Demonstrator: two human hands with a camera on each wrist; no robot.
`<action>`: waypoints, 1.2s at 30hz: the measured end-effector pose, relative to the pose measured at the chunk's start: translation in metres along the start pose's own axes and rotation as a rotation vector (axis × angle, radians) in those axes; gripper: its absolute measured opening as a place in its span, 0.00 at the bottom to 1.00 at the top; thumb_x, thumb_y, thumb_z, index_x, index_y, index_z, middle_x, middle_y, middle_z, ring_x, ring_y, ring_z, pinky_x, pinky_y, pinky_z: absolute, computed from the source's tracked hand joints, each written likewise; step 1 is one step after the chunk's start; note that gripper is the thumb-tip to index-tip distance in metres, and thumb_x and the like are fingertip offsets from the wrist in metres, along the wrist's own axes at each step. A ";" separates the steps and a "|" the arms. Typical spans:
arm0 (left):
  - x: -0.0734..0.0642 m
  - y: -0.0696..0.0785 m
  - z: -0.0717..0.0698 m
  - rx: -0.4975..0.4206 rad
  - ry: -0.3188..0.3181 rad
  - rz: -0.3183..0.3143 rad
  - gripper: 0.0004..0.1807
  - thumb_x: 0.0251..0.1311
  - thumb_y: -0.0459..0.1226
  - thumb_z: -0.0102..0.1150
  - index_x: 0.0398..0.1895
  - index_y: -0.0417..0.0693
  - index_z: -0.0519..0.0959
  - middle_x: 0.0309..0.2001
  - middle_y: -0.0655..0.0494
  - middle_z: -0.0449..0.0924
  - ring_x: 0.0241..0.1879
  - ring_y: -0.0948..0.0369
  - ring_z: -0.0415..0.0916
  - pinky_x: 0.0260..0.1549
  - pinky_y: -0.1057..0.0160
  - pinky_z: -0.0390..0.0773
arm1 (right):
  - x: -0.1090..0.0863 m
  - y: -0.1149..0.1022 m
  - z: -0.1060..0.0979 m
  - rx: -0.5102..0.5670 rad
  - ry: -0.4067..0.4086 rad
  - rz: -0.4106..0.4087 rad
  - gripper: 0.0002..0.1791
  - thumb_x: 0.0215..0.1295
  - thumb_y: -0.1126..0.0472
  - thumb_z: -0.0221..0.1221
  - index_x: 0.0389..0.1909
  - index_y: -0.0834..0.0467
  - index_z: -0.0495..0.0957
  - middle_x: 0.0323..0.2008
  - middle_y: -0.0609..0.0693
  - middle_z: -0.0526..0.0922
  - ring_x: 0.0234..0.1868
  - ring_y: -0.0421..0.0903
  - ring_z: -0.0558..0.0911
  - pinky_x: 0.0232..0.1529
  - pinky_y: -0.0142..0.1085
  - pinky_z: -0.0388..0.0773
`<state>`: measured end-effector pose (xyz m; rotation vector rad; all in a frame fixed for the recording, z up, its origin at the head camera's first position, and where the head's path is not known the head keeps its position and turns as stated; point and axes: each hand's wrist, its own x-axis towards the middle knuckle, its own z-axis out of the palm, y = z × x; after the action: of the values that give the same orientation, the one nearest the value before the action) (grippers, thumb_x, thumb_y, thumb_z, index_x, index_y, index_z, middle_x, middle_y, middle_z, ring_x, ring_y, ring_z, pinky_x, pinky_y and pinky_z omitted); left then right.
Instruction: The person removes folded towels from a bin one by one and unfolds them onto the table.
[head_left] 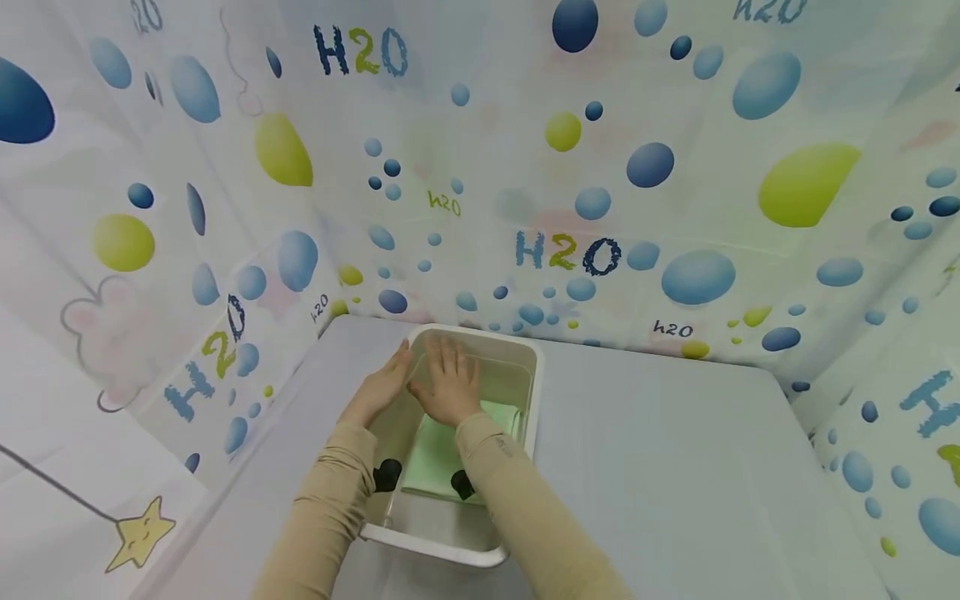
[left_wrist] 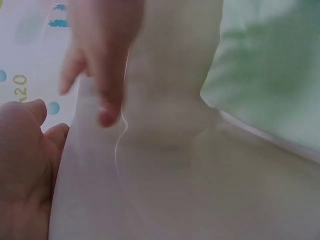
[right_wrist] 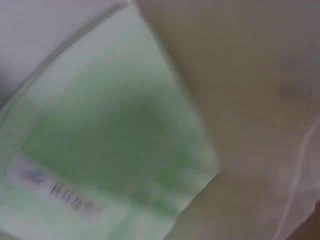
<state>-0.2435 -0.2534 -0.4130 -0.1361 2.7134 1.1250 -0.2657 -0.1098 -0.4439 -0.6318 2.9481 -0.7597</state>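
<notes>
A folded light green cloth (head_left: 431, 458) lies inside a white plastic bin (head_left: 537, 392). In the right wrist view a small printed label (right_wrist: 60, 195) shows on the cloth (right_wrist: 115, 110), its letters too blurred to read. My left hand (head_left: 378, 392) is at the bin's left rim, fingers extended; from the head view I cannot tell how firmly it touches. Over the far half of the bin my right hand (head_left: 452, 385) is spread and blurred, near the left one and apart from the cloth. The left wrist view shows the left hand (left_wrist: 27, 165) beside the bin wall.
The bin stands on a white table (head_left: 645, 450), toward its left side. Fabric walls (head_left: 480, 150) printed with blue and green drops and "H2O" enclose the table at the back and sides. Black wrist cameras (head_left: 387, 475) sit under both sleeved forearms, over the bin.
</notes>
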 end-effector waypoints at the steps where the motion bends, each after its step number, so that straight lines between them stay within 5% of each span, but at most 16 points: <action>1: 0.001 0.000 -0.001 -0.002 -0.001 -0.003 0.33 0.68 0.61 0.15 0.74 0.63 0.36 0.74 0.52 0.40 0.68 0.34 0.46 0.66 0.36 0.49 | 0.000 0.001 0.002 0.001 -0.043 0.016 0.41 0.67 0.38 0.44 0.74 0.45 0.37 0.75 0.51 0.40 0.75 0.56 0.39 0.71 0.60 0.40; 9: 0.002 0.000 -0.001 0.021 0.040 0.022 0.30 0.69 0.59 0.22 0.73 0.69 0.40 0.73 0.49 0.47 0.67 0.35 0.51 0.65 0.36 0.52 | 0.007 0.012 0.017 -0.047 -0.193 0.099 0.42 0.65 0.37 0.46 0.74 0.43 0.37 0.75 0.53 0.39 0.75 0.58 0.37 0.71 0.60 0.36; 16: -0.004 -0.001 0.000 0.098 0.082 0.079 0.34 0.67 0.49 0.42 0.74 0.59 0.46 0.67 0.33 0.57 0.63 0.34 0.60 0.59 0.38 0.63 | 0.000 0.007 0.014 -0.127 -0.287 0.116 0.44 0.63 0.37 0.49 0.74 0.45 0.41 0.74 0.55 0.46 0.75 0.58 0.43 0.71 0.59 0.44; 23: -0.007 -0.006 0.005 0.087 0.095 0.074 0.35 0.63 0.45 0.46 0.73 0.59 0.49 0.65 0.31 0.61 0.59 0.34 0.66 0.53 0.39 0.69 | -0.006 0.007 0.020 -0.130 -0.328 0.144 0.41 0.61 0.39 0.54 0.72 0.47 0.50 0.72 0.56 0.54 0.73 0.58 0.52 0.69 0.57 0.52; 36: -0.004 -0.005 0.006 0.104 0.102 0.062 0.34 0.65 0.44 0.45 0.73 0.61 0.49 0.65 0.31 0.61 0.60 0.33 0.64 0.53 0.37 0.68 | 0.004 0.012 0.030 -0.179 -0.340 0.158 0.40 0.61 0.38 0.54 0.71 0.46 0.53 0.71 0.54 0.56 0.72 0.56 0.55 0.67 0.55 0.57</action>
<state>-0.2382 -0.2529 -0.4195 -0.0965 2.8780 1.0172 -0.2696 -0.1155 -0.4751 -0.4730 2.7245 -0.3381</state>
